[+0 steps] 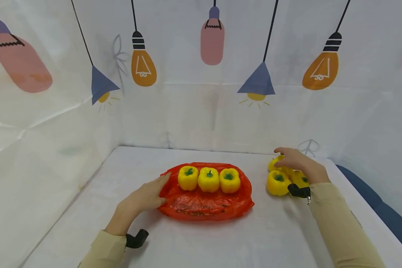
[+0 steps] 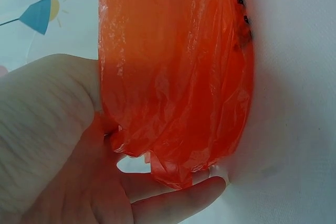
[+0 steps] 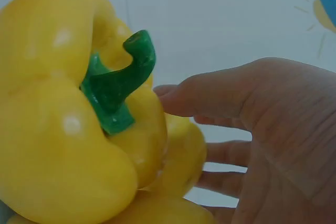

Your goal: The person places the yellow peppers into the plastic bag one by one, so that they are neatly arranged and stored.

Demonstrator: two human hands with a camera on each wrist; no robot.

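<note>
Three yellow bell peppers [image 1: 208,182] with green stems stand in a row on a red plastic bag [image 1: 201,206] at the middle of the table. My left hand [image 1: 148,195] touches the bag's left end with its fingers spread. In the left wrist view, the thumb passes partly behind the crinkled bag [image 2: 173,77] and the fingers reach below its gathered end. Over a cluster of several more yellow bell peppers [image 1: 278,184] at the right, my right hand [image 1: 298,163] hovers. The right wrist view has its fingers extended beside a pepper [image 3: 47,129], partly hidden behind the cluster.
A white-covered table [image 1: 221,242] carries everything. Behind it and along the left hangs a white sheet [image 1: 187,115] printed with lamps and bulbs. Something dark blue [image 1: 375,197] stands past the table's right edge. Each wrist wears a black device [image 1: 137,239].
</note>
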